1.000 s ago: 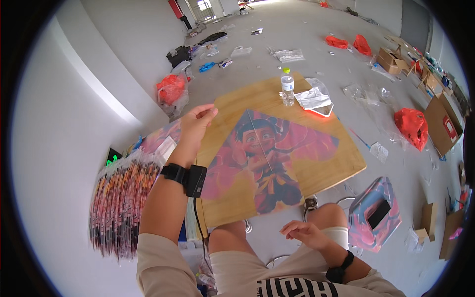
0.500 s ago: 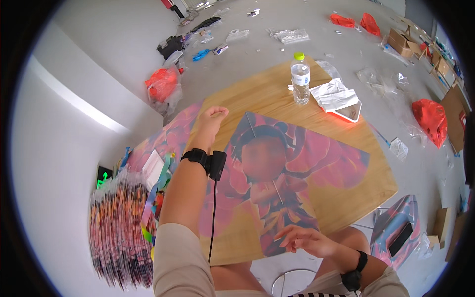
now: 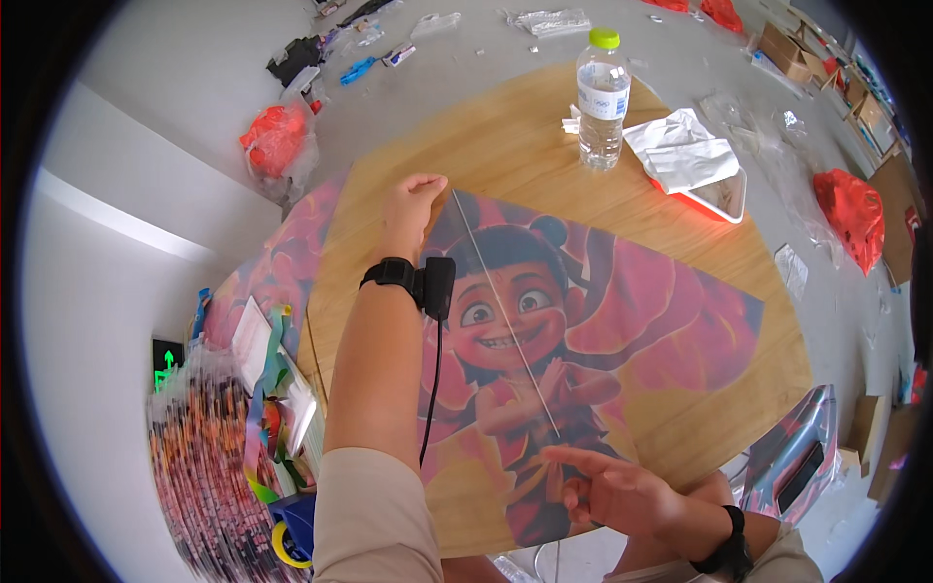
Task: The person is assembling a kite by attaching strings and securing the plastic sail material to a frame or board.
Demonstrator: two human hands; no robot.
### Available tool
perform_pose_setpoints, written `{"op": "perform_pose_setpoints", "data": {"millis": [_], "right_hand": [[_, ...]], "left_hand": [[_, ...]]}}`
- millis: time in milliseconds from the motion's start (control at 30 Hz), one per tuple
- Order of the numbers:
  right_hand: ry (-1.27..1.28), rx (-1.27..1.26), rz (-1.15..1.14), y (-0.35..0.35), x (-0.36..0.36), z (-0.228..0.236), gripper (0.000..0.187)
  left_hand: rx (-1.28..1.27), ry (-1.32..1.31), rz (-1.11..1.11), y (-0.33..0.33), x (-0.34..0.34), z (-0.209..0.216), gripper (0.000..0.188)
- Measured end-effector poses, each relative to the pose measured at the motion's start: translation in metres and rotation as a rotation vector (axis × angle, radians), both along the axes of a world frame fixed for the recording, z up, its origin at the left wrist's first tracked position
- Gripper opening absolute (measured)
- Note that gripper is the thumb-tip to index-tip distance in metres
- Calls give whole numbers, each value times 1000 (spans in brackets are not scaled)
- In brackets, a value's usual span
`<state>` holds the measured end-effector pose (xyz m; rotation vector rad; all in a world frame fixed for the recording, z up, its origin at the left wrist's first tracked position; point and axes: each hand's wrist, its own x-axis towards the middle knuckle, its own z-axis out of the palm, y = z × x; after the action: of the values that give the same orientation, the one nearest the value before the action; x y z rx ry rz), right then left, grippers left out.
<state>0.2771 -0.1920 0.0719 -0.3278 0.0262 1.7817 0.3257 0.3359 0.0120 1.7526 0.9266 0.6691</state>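
A printed kite with a cartoon figure in red, pink and black lies spread on the wooden table in front of me. Down its middle runs a thin pale rod, slanting from the far tip toward me. At that far tip is my left hand, thumb and fingers pressed together; whether they pinch anything is hidden. My right hand hovers over or rests on the kite's near part, by the rod's lower stretch, with its index finger stretched out and the others loosely curled. Both wrists wear black straps.
On the wooden table stand a water bottle with a green cap and a red-and-white tray with crumpled paper. Stacked kites in plastic are at left, near a tape roll. A phone lies at right.
My view has shifted, so the table and kite appear larger. The rod now shows as one long line along the kite. My left hand's fingers are now beside the kite's far tip.
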Motion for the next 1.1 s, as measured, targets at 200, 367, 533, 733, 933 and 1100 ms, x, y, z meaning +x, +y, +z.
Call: {"op": "perform_pose_setpoints", "data": {"millis": [200,367,533,733,933,1100], "right_hand": [[8,-52,-73,9,3,1,86],[-14,-81,-99,9,2,3,87],[16,-79,-90,9,-5,0,85],[24,-60,-103,11,-7,3,84],[12,-76,-101,10,-6,4,84],[20,-67,-108,9,-6,3,83]], "left_hand": [[4,90,85,11,6,-9,20],[51,161,103,11,12,-14,18],[94,194,103,11,12,-15,17],[127,215,133,10,10,-14,17],[215,344,181,-15,12,10,17],[227,367,198,-18,10,14,16]]}}
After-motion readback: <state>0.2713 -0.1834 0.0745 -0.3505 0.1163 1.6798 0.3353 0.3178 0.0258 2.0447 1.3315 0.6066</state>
